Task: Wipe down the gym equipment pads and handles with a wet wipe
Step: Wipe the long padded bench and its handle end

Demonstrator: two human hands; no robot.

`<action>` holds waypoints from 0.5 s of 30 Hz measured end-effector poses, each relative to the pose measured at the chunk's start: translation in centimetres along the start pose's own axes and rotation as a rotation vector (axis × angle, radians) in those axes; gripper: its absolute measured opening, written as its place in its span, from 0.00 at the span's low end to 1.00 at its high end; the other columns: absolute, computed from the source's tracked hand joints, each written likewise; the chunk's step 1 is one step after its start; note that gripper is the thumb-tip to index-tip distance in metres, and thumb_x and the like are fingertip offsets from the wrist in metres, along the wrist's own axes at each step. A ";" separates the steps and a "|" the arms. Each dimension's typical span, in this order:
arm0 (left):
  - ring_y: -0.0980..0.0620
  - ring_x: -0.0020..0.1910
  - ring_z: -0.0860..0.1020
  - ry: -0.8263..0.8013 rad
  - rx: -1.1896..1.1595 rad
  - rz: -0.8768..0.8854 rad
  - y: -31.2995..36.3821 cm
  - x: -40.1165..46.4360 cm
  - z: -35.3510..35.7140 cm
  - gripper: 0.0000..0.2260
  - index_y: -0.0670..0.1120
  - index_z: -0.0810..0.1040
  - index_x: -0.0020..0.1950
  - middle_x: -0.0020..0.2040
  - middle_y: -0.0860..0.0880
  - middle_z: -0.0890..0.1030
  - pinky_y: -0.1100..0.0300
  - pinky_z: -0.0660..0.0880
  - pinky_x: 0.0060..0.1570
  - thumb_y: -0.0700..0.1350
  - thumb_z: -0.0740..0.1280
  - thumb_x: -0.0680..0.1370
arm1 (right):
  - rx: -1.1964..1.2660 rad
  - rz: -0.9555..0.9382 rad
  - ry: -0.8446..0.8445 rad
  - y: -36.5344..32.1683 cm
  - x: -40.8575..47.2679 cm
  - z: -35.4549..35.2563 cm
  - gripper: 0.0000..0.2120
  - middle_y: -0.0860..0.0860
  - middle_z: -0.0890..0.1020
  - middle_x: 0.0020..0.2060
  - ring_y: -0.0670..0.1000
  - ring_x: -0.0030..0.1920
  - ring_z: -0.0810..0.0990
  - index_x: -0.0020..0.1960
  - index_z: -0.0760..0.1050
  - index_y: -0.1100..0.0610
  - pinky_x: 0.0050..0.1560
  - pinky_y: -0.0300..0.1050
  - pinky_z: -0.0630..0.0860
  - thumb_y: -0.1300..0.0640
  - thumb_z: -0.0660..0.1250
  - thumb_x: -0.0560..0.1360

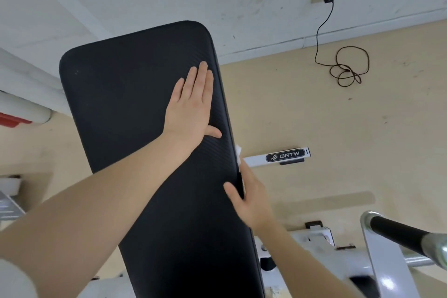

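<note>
A long black bench pad (135,113) fills the middle of the view, running away from me. My left hand (193,101) lies flat on its upper right part, fingers straight and together. My right hand (251,198) grips the pad's right edge, thumb on top and fingers hidden behind the side. A white wet wipe (239,153) pokes out above that hand against the pad's edge.
A white frame bar with a BRTW label (285,155) sticks out to the right of the pad. A black handle (399,232) on a white frame sits at lower right. A black charger and coiled cable (348,68) lie by the wall.
</note>
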State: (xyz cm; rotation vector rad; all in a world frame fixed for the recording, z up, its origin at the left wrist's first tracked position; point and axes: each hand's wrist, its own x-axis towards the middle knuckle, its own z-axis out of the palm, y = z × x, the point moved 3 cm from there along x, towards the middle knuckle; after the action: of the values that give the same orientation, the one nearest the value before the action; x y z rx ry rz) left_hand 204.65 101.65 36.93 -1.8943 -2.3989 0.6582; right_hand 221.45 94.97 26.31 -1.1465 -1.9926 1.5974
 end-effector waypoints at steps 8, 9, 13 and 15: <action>0.46 0.76 0.40 0.064 -0.021 -0.058 0.9 -1.9 0.3 0.48 0.40 0.36 0.75 0.77 0.43 0.38 0.54 0.37 0.72 0.64 0.62 0.72 | 0.133 -0.033 0.040 -3.7 4.0 -0.8 0.30 0.48 0.65 0.72 0.45 0.71 0.64 0.76 0.50 0.54 0.66 0.33 0.60 0.57 0.60 0.79; 0.46 0.76 0.40 0.086 -0.048 -0.062 1.1 -2.5 0.7 0.44 0.40 0.37 0.75 0.77 0.44 0.39 0.55 0.37 0.72 0.61 0.61 0.75 | 0.137 -0.045 0.061 -4.8 5.3 -1.2 0.29 0.49 0.64 0.72 0.46 0.71 0.63 0.76 0.51 0.56 0.64 0.28 0.57 0.58 0.60 0.79; 0.44 0.76 0.49 0.226 -0.183 -0.039 2.5 -5.3 2.0 0.35 0.39 0.50 0.76 0.77 0.41 0.50 0.53 0.45 0.73 0.47 0.66 0.76 | 0.105 -0.058 0.066 -5.7 7.6 -1.5 0.30 0.51 0.61 0.74 0.48 0.72 0.61 0.76 0.52 0.58 0.64 0.30 0.54 0.60 0.60 0.78; 0.40 0.74 0.59 0.255 -0.197 0.032 3.6 -6.8 3.0 0.35 0.37 0.60 0.73 0.74 0.38 0.61 0.50 0.52 0.71 0.45 0.71 0.72 | 0.054 -0.064 0.060 -4.0 5.9 -1.4 0.30 0.52 0.63 0.73 0.49 0.72 0.62 0.75 0.53 0.59 0.67 0.34 0.56 0.59 0.62 0.77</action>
State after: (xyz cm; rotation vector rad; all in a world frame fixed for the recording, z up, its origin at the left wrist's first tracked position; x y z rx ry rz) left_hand 209.03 94.97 34.67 -1.9511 -2.3480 0.1710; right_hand 217.32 100.15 29.16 -1.0864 -1.9165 1.5569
